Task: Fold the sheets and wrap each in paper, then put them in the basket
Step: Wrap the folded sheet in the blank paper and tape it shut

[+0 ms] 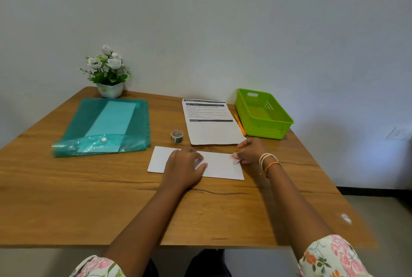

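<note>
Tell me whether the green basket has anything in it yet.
Empty. The green basket shows only its bare floor, and the white paper lies on the table.

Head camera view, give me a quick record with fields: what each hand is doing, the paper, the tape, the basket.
left hand: rests flat on the white paper, fingers spread
right hand: pinches a small piece of tape at the paper's right edge
tape roll: standing on the table, behind the paper
printed sheets: stacked beside the orange pen
green basket: nothing visible inside, far right
</note>
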### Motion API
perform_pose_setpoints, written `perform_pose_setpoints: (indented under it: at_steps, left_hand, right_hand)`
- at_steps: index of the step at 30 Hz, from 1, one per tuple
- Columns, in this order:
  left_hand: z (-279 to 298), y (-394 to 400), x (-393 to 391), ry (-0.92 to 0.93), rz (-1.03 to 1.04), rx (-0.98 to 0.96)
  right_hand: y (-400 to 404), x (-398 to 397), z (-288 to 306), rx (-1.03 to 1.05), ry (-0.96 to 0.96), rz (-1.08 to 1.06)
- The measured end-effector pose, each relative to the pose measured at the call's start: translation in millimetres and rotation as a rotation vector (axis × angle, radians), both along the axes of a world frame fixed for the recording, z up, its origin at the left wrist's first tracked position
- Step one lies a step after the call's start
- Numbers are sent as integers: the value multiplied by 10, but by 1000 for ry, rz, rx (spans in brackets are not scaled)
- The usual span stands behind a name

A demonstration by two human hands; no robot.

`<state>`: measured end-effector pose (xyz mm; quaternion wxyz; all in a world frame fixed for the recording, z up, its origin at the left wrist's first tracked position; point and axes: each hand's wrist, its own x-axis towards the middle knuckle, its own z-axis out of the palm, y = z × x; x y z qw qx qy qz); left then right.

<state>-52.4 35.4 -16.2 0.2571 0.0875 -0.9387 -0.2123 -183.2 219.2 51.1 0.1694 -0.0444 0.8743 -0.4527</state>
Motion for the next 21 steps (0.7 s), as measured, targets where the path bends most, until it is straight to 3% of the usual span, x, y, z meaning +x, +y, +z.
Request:
perform_pose_setpoints:
  at_steps: [7,21]
  left_hand:
    - [16,12,19,-10,4,1]
    - [41,16,30,-29,8,8]
  right_hand:
    - [-31,68,-74,-7,59,-139]
    - [-23,199,-251,-16,279,-187]
